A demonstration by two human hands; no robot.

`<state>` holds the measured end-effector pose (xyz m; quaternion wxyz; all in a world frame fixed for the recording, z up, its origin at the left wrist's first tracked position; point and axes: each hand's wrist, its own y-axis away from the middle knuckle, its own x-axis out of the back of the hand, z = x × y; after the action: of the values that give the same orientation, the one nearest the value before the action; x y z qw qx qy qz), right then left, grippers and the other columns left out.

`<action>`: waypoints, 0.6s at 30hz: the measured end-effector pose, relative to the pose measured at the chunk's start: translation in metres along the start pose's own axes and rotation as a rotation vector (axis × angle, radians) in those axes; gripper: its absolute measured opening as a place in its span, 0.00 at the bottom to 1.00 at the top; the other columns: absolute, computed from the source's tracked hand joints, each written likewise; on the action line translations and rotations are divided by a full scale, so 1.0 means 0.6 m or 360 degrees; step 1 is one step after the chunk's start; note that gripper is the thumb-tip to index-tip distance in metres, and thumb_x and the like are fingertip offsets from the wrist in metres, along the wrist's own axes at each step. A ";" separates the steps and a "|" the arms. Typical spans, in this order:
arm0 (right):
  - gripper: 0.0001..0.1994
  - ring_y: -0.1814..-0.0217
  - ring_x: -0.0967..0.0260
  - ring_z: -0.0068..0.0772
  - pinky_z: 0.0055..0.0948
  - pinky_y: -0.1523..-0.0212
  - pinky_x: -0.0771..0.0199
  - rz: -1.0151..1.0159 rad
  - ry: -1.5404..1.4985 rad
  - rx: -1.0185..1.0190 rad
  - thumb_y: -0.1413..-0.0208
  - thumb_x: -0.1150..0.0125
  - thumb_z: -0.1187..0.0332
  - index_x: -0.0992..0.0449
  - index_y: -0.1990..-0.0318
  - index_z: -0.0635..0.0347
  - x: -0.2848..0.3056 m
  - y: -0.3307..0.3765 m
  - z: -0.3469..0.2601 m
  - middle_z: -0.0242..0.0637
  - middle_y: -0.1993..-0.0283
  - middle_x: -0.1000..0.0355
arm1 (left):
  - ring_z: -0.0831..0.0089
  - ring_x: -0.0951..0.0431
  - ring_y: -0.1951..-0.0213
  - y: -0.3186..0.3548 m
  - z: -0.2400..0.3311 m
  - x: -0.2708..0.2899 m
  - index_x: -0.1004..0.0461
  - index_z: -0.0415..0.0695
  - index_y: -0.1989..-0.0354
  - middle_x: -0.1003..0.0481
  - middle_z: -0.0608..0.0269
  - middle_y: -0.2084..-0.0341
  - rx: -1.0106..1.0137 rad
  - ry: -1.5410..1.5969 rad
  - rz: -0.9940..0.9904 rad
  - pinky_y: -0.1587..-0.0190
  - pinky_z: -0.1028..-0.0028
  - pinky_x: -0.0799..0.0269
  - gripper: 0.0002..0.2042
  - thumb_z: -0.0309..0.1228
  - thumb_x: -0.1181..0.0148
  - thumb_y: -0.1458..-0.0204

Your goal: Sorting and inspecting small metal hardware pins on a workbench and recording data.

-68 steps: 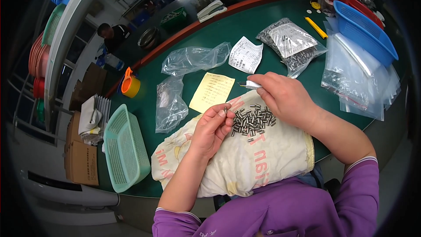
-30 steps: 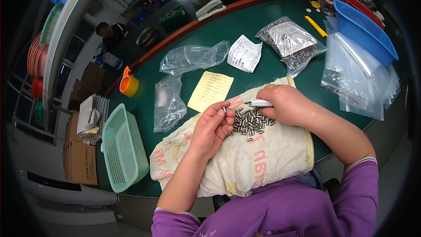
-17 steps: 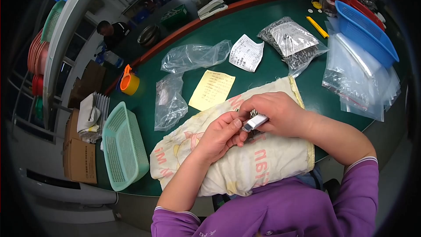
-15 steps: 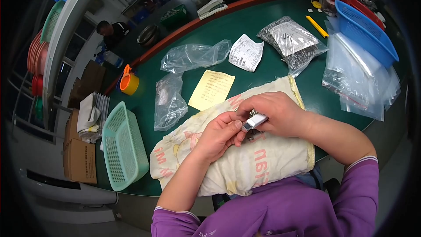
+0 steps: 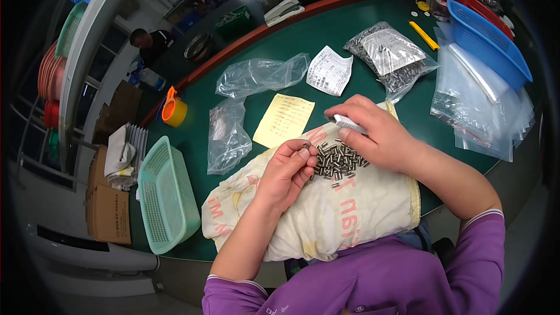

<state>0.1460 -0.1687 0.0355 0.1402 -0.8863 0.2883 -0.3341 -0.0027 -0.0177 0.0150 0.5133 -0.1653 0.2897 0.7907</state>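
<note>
My left hand [image 5: 284,174] is closed in a pinch at the left edge of a pile of small metal cylinders [image 5: 340,160]. Between its thumb and fingertips shows one small metal cylinder [image 5: 305,146], partly covered. To the right, above the pile, my right hand [image 5: 378,134] grips a small white tool [image 5: 349,123] with a dark grey tip; the fingers hide much of it. The shiny cylinders lie loose on a cream cloth [image 5: 315,221] with red print, spread along the table's near edge.
A mint-green basket [image 5: 189,213] stands left of the cloth. Beyond lie a yellow note [image 5: 284,119], a white slip [image 5: 329,70], clear bags [image 5: 262,74] and a bag of dark metal parts [image 5: 402,76]. Plastic bags [image 5: 475,102] and a blue basket [image 5: 490,46] are at right. Someone [image 5: 151,44] sits far left.
My hands have moved apart. The right one has lifted up and away with the white tool, uncovering the cylinder pile. My left hand stays nearly in place, still pinching.
</note>
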 end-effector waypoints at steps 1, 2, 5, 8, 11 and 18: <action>0.15 0.58 0.35 0.38 0.29 0.60 0.33 -0.0096 -0.0002 -0.0001 0.52 0.49 0.71 0.32 0.55 0.59 -0.002 0.003 -0.002 0.41 0.61 0.35 | 0.83 0.31 0.72 -0.002 -0.002 0.007 0.34 0.41 0.62 0.30 0.65 0.70 -0.0012 0.0069 -0.0046 0.72 0.88 0.31 0.06 0.26 0.50 0.48; 0.15 0.58 0.34 0.40 0.31 0.59 0.33 -0.0192 -0.0005 -0.0002 0.51 0.50 0.71 0.33 0.54 0.59 -0.005 0.005 -0.003 0.42 0.61 0.34 | 0.83 0.29 0.72 -0.004 -0.003 0.010 0.33 0.41 0.62 0.28 0.65 0.70 -0.0025 0.0138 -0.0092 0.71 0.88 0.30 0.07 0.27 0.50 0.47; 0.14 0.59 0.32 0.43 0.34 0.60 0.32 -0.0179 0.0032 0.0181 0.49 0.51 0.66 0.33 0.55 0.59 -0.015 0.007 -0.003 0.43 0.59 0.31 | 0.84 0.29 0.72 -0.005 0.000 0.009 0.33 0.41 0.62 0.28 0.66 0.70 -0.0003 0.0188 -0.0113 0.71 0.88 0.30 0.07 0.28 0.50 0.47; 0.13 0.62 0.30 0.42 0.34 0.63 0.31 -0.0233 -0.0063 0.0114 0.49 0.50 0.66 0.32 0.55 0.57 -0.018 0.009 -0.009 0.42 0.62 0.29 | 0.84 0.29 0.72 -0.006 -0.001 0.010 0.33 0.40 0.62 0.28 0.66 0.70 0.0003 0.0216 -0.0128 0.71 0.88 0.30 0.07 0.28 0.50 0.47; 0.12 0.65 0.30 0.42 0.34 0.66 0.30 -0.0240 -0.0063 0.0112 0.49 0.50 0.66 0.32 0.56 0.55 -0.020 0.010 -0.007 0.41 0.65 0.28 | 0.84 0.29 0.73 -0.006 -0.001 0.012 0.33 0.41 0.62 0.28 0.65 0.71 0.0023 0.0230 -0.0110 0.71 0.88 0.30 0.07 0.28 0.50 0.47; 0.12 0.67 0.30 0.44 0.35 0.67 0.30 -0.0284 -0.0112 0.0012 0.49 0.49 0.66 0.31 0.56 0.54 -0.018 0.009 -0.012 0.43 0.67 0.28 | 0.83 0.28 0.73 -0.006 -0.004 0.012 0.33 0.40 0.63 0.28 0.65 0.71 0.0029 0.0214 -0.0097 0.72 0.88 0.29 0.06 0.27 0.50 0.48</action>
<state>0.1323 -0.1672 0.0328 0.1234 -0.9191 0.2018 -0.3150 -0.0023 -0.0127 0.0081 0.5181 -0.2221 0.3254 0.7592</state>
